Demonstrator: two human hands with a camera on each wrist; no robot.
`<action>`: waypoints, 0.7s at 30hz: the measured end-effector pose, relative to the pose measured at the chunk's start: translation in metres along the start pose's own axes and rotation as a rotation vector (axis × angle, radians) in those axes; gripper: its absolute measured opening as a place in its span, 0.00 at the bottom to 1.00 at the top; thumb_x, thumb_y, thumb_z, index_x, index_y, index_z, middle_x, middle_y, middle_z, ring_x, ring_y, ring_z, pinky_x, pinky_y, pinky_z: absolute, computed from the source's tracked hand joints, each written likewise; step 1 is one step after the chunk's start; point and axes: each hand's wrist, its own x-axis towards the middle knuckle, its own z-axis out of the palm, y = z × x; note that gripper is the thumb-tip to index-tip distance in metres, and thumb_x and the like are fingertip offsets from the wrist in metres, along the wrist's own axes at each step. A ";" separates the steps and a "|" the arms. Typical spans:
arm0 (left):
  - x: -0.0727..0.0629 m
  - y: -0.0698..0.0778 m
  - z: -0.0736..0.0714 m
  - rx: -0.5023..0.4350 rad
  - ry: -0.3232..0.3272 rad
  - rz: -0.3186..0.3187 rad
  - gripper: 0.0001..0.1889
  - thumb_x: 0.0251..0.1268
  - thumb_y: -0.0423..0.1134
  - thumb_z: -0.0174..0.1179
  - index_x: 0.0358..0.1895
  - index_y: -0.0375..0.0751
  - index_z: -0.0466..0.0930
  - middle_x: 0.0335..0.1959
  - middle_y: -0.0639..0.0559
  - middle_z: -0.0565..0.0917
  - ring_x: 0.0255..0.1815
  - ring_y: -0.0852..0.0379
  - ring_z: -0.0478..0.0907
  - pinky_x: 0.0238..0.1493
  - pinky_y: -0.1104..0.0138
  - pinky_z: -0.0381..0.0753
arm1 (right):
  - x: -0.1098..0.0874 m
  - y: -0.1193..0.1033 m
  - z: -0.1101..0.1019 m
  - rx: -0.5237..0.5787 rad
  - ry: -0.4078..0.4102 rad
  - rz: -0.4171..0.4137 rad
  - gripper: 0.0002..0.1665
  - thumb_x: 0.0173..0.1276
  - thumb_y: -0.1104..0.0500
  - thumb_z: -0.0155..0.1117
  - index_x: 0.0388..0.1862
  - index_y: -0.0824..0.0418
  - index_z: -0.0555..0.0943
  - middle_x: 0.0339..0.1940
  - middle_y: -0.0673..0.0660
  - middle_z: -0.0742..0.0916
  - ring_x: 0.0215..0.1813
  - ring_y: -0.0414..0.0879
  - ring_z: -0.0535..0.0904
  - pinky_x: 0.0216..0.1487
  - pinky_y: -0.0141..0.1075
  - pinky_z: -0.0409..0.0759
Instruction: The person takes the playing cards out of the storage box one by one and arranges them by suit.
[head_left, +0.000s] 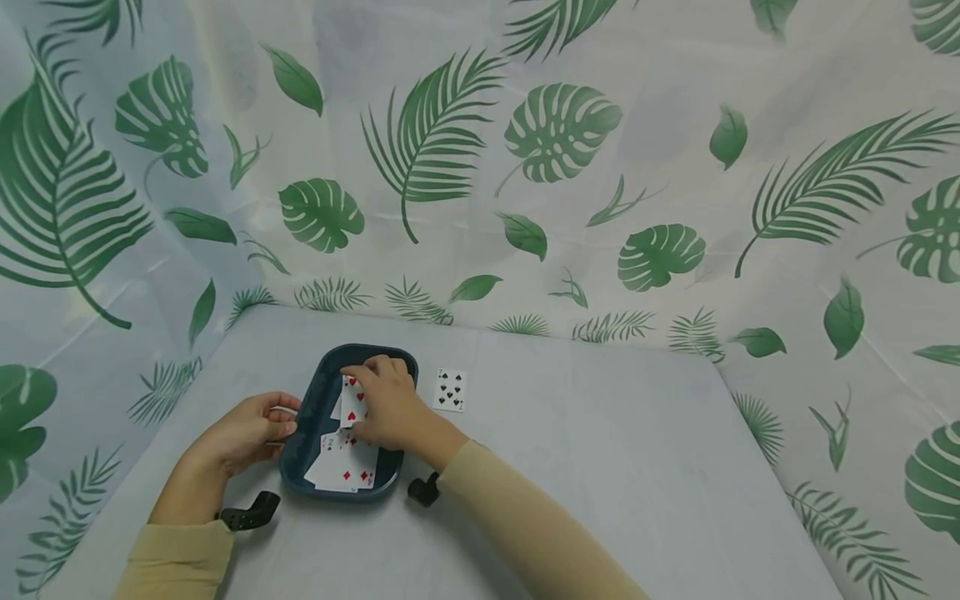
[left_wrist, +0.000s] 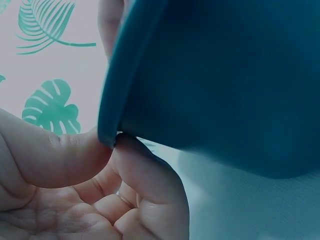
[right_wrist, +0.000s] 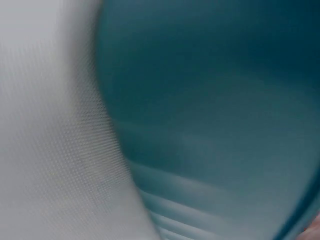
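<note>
A dark blue tray (head_left: 341, 497) stands on the table and holds several playing cards (head_left: 335, 468), diamonds among them, fanned at its near end. With thumb and finger my left hand (head_left: 247, 429) pinches the tray's left rim; the left wrist view shows the thumb (left_wrist: 60, 155) at the rim's edge. My right hand (head_left: 393, 408) reaches over the tray from the right. Between its thumb and fingers it holds a hearts card (head_left: 350, 406), tilted up inside the tray. In the right wrist view only the tray's outer wall (right_wrist: 200, 110) and the tablecloth show, with that hand almost wholly hidden.
A spades card (head_left: 450, 390) lies face up on the table just right of the tray. Black wrist-worn devices (head_left: 251, 512) stick out by both wrists. A leaf-patterned curtain (head_left: 480, 167) closes off the table's back and sides.
</note>
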 end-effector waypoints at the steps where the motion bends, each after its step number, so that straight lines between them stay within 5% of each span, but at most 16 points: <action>1: 0.000 0.000 0.000 0.003 -0.002 0.004 0.20 0.80 0.26 0.52 0.69 0.25 0.64 0.39 0.48 0.78 0.33 0.55 0.77 0.33 0.63 0.82 | -0.002 0.000 -0.002 0.018 0.006 0.007 0.51 0.63 0.49 0.81 0.83 0.40 0.67 0.78 0.56 0.72 0.77 0.54 0.64 0.77 0.50 0.71; 14: -0.002 0.001 0.002 -0.014 -0.003 0.009 0.19 0.79 0.25 0.52 0.68 0.25 0.64 0.37 0.49 0.78 0.31 0.56 0.77 0.32 0.64 0.82 | -0.031 0.014 -0.025 0.254 0.053 0.075 0.47 0.64 0.54 0.81 0.80 0.39 0.71 0.79 0.55 0.72 0.79 0.54 0.64 0.70 0.50 0.79; 21: -0.001 0.000 0.002 -0.006 -0.002 0.020 0.19 0.80 0.25 0.52 0.68 0.24 0.64 0.37 0.49 0.78 0.32 0.56 0.77 0.32 0.64 0.82 | -0.049 0.036 -0.025 0.284 0.082 0.096 0.45 0.62 0.55 0.80 0.78 0.38 0.73 0.77 0.53 0.73 0.78 0.53 0.65 0.66 0.49 0.83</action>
